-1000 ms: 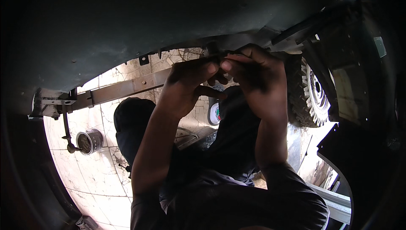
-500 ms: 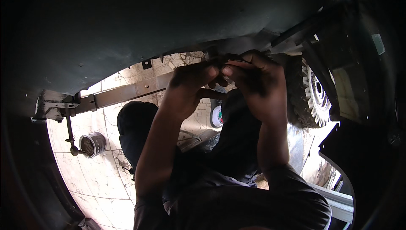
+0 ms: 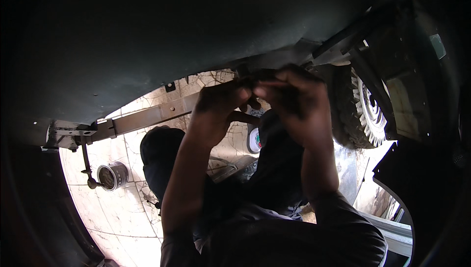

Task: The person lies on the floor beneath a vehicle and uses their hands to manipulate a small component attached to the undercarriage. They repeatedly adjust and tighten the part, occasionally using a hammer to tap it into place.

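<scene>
Both hands are raised close together at the lower edge of a big dark panel, beside a small dark fitting. My left hand has its fingers curled and pinched near that fitting, around something too dark to make out. Right beside it, my right hand is bent with thumb and fingers drawn together. The fingertips of the two hands nearly meet, and what lies between them is lost in shadow. Some of the right fingers are blurred.
A metal bar runs from a bracket at the left toward my hands. An open tin stands on the cracked tile floor. To the right is a treaded wheel. My dark-clothed knees are below.
My right hand has shifted a little, its fingers closing in by the left hand's fingertips. The whole view has tilted slightly, with the tin and bar lower in it.
</scene>
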`<state>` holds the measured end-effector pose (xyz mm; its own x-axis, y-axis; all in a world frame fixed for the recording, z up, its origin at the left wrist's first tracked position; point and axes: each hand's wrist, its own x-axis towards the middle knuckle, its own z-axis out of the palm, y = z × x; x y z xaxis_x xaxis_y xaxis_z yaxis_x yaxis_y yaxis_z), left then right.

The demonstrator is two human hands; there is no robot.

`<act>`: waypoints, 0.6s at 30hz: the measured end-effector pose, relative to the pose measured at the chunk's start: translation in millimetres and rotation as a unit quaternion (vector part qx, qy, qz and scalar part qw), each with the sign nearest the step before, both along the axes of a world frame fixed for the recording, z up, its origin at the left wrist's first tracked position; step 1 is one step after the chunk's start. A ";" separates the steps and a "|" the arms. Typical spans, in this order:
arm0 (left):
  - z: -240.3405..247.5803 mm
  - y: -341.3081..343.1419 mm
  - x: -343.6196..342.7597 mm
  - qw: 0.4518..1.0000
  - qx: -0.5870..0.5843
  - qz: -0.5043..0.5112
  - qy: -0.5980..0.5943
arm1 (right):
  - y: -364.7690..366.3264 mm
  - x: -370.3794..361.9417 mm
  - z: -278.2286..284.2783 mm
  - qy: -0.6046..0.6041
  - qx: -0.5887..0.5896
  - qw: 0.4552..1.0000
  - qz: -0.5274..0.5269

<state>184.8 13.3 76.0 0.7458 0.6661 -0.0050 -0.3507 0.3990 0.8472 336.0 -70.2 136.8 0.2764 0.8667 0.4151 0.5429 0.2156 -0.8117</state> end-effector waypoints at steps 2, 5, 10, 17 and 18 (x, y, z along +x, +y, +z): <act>-0.5 1.6 -2.0 1.000 0.024 0.001 0.008 | -5.8 -0.6 -1.0 0.039 0.009 0.999 0.011; 0.6 2.5 -0.1 1.000 -0.014 0.009 0.008 | -0.3 6.5 10.4 0.065 -0.076 0.995 0.026; 5.0 2.1 -1.5 0.999 -0.034 0.005 0.007 | -3.8 3.1 -4.0 0.113 -0.047 0.992 0.004; 2.8 2.4 -0.9 0.999 -0.046 -0.002 0.002 | 2.5 3.2 0.0 0.102 -0.070 0.992 -0.002; 4.3 3.3 -2.0 0.999 -0.046 -0.005 0.005 | 1.0 2.3 -3.8 0.101 -0.050 0.994 -0.002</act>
<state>182.8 16.5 80.2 0.7525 0.6546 -0.0731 -0.3379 0.4788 0.8103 338.3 -69.2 133.0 0.3488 0.8999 0.2618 0.3666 0.1261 -0.9218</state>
